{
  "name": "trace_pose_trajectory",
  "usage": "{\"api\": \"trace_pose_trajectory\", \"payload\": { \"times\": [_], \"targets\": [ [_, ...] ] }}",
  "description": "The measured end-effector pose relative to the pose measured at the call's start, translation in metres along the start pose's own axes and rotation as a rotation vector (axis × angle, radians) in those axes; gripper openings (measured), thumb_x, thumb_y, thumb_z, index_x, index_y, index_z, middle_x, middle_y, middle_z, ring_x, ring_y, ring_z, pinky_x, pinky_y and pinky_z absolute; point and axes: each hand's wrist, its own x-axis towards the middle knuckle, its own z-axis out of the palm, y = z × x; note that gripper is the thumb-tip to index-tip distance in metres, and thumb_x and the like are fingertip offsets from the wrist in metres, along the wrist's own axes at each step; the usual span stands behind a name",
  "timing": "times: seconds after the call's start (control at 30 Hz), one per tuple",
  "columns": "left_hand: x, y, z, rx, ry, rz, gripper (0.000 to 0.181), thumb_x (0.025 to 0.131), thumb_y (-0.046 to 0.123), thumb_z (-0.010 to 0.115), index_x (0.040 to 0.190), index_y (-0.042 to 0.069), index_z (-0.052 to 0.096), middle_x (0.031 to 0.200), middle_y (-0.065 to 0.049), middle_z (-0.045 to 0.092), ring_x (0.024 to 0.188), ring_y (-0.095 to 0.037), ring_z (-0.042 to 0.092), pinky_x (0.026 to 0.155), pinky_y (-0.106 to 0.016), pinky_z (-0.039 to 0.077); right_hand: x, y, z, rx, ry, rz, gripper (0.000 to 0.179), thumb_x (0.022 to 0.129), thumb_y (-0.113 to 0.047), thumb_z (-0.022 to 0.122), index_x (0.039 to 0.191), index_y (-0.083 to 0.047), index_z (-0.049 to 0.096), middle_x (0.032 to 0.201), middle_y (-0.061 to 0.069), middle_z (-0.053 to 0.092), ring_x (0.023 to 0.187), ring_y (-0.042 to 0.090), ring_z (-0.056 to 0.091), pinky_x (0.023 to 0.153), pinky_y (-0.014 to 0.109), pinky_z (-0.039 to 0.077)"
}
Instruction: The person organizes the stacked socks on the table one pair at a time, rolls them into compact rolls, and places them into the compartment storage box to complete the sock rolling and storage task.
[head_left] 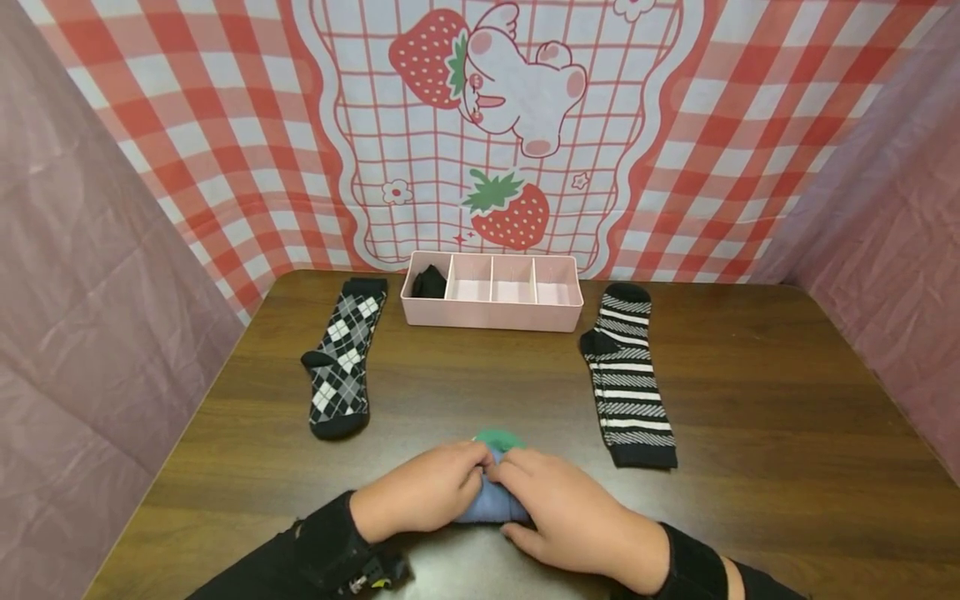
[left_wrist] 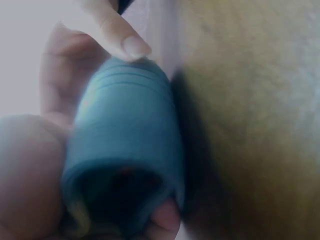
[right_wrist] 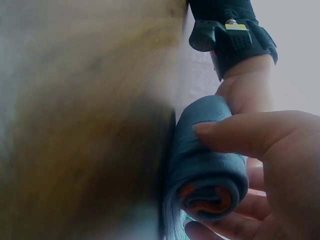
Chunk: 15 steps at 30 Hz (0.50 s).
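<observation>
Both hands hold a rolled blue sock (head_left: pixel 492 502) low over the front middle of the table; a green part of it shows at the far side. My left hand (head_left: pixel 429 490) grips the roll's left end. In the left wrist view a thumb lies on top of the blue sock (left_wrist: pixel 127 117), and a fingertip shows at the rim of its hollow end. My right hand (head_left: pixel 573 517) holds the other end. In the right wrist view its thumb presses on the rolled sock (right_wrist: pixel 205 170), where orange shows inside the spiral and fingers curl underneath.
A pink divided box (head_left: pixel 491 315) stands at the table's back, a dark folded bundle (head_left: pixel 430 283) in its leftmost compartment. An argyle sock (head_left: pixel 341 358) lies flat to the left, a striped sock (head_left: pixel 630 379) to the right. A checked cloth (head_left: pixel 247 142) hangs behind.
</observation>
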Motion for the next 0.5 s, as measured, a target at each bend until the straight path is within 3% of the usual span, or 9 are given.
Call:
{"api": "trace_pose_trajectory", "payload": {
  "times": [0.17,0.37,0.5],
  "targets": [
    [0.0021,0.0009,0.0037,0.031,0.053,-0.005,0.025,0.107,0.008,0.043,0.096,0.017,0.064,0.091,0.009,0.062,0.087,-0.005,0.059,0.084,-0.03,0.052,-0.0008,-0.0015,0.0011,-0.007,-0.029,-0.021,0.06,0.085,-0.029,0.083,0.135,-0.009,0.059,0.124,-0.002,0.06,0.111,0.013,0.059,0.095,0.038,0.052],
    [0.0009,0.0025,0.0041,0.027,0.074,-0.019,0.026,0.107,0.008,0.044,0.092,0.018,0.064,0.086,0.011,0.061,0.081,-0.005,0.057,0.079,-0.03,0.052,-0.0014,-0.0026,0.0021,-0.005,-0.008,-0.022,0.056,0.086,-0.029,0.08,0.135,-0.011,0.061,0.121,-0.004,0.061,0.107,0.012,0.06,0.091,0.039,0.053],
    [0.0005,0.0018,0.0042,0.015,0.092,-0.03,0.025,0.106,0.008,0.047,0.092,0.019,0.065,0.086,0.011,0.062,0.079,-0.004,0.057,0.076,-0.029,0.052,-0.0015,-0.0027,0.001,0.008,-0.03,-0.009,0.052,0.091,-0.029,0.076,0.137,-0.01,0.061,0.125,-0.002,0.063,0.115,0.014,0.06,0.095,0.041,0.052]
  ]
}}
